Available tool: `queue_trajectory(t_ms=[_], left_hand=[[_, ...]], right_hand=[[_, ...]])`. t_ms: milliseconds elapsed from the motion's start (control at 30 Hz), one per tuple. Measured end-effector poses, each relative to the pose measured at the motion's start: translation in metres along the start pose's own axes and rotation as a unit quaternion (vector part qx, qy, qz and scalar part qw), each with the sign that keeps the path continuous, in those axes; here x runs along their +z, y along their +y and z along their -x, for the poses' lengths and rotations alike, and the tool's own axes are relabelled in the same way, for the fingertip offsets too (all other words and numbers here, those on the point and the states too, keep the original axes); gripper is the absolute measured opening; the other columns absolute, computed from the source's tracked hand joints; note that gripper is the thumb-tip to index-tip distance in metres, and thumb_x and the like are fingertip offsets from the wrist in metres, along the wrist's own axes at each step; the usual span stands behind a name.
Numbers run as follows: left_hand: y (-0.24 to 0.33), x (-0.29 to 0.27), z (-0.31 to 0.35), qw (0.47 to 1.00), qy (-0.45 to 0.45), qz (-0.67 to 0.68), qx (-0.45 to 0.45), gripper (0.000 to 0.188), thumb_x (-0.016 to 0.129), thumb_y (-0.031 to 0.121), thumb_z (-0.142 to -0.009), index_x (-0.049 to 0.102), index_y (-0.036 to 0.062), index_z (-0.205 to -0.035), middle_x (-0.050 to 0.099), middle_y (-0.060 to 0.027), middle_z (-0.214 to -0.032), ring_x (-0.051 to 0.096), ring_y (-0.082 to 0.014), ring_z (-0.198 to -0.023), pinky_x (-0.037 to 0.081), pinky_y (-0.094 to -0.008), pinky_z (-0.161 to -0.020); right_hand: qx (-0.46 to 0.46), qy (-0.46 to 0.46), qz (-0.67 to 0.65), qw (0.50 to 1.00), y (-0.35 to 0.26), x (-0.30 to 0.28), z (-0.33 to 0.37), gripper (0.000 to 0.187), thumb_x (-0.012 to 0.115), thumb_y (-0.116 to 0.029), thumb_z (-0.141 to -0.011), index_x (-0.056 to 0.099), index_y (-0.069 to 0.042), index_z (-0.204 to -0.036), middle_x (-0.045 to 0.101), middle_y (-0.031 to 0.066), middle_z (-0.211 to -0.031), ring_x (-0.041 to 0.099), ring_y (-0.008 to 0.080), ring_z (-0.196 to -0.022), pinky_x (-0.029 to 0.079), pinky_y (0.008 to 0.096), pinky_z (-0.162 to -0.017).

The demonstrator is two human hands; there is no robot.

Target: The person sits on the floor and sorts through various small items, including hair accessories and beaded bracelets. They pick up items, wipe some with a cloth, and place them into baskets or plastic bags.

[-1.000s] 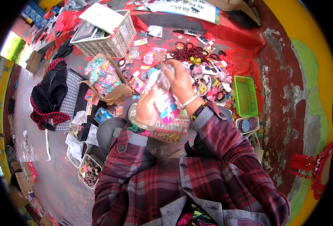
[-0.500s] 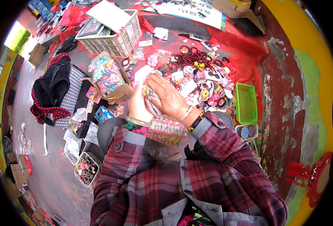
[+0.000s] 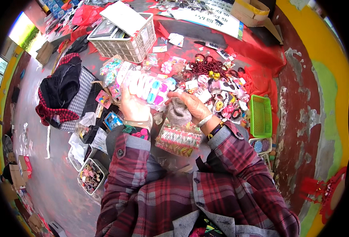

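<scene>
In my left hand lies a clear packet of hair ties, with white, blue, pink and purple bands showing through the plastic. My right hand is curled around a wadded grey cloth, whose fuzzy texture shows; its thumb and fingertips are near the packet's right edge. Beneath the cloth, between my knees, sits a clear-wrapped bundle of pink, white and gold small pieces. Just beyond my right hand spreads a pile of hair accessories, with dark red bead strings behind it.
A white plastic crate holding flat items stands at the far left. A green basket is at the right. Left lie a dark jacket with checked trim and a small basket of hair bands. A peeling wall borders the right.
My hands, pressed together before, have moved apart. The left now shows the packet of hair ties lying face up; the right has moved right and down with the grey cloth.
</scene>
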State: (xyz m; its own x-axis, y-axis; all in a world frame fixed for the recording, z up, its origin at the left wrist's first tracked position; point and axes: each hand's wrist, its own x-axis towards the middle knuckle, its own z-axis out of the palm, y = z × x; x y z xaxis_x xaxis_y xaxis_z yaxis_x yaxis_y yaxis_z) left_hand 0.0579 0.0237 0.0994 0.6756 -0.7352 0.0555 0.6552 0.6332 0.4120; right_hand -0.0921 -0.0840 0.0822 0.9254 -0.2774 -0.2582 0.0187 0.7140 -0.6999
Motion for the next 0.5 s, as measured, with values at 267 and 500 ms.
queue_trajectory(t_ms=[267, 500], left_hand=[[-0.025, -0.008, 0.005, 0.987, 0.067, -0.101, -0.107, 0.058, 0.038, 0.047, -0.089, 0.036, 0.0006, -0.125, 0.051, -0.0089, -0.103, 0.049, -0.0217, -0.093, 0.038, -0.0364, -0.087], [-0.043, -0.005, 0.015, 0.988, 0.079, -0.101, -0.086, 0.056, 0.050, 0.044, -0.085, 0.037, 0.0031, -0.122, 0.050, -0.0100, -0.110, 0.050, -0.0228, -0.096, 0.042, -0.0393, -0.083]], right_hand=[[-0.148, 0.124, 0.117, 0.974, 0.006, -0.001, -0.001, 0.015, 0.060, -0.017, -0.081, 0.064, -0.004, -0.087, 0.061, 0.0000, -0.076, 0.056, 0.0118, -0.068, 0.044, 0.0268, -0.062], [-0.438, 0.117, 0.788, 0.417, -0.006, 0.012, 0.014, 0.026, 0.057, -0.012, -0.069, 0.060, -0.006, -0.095, 0.052, 0.0036, -0.070, 0.054, 0.0208, -0.063, 0.044, 0.0305, -0.054]])
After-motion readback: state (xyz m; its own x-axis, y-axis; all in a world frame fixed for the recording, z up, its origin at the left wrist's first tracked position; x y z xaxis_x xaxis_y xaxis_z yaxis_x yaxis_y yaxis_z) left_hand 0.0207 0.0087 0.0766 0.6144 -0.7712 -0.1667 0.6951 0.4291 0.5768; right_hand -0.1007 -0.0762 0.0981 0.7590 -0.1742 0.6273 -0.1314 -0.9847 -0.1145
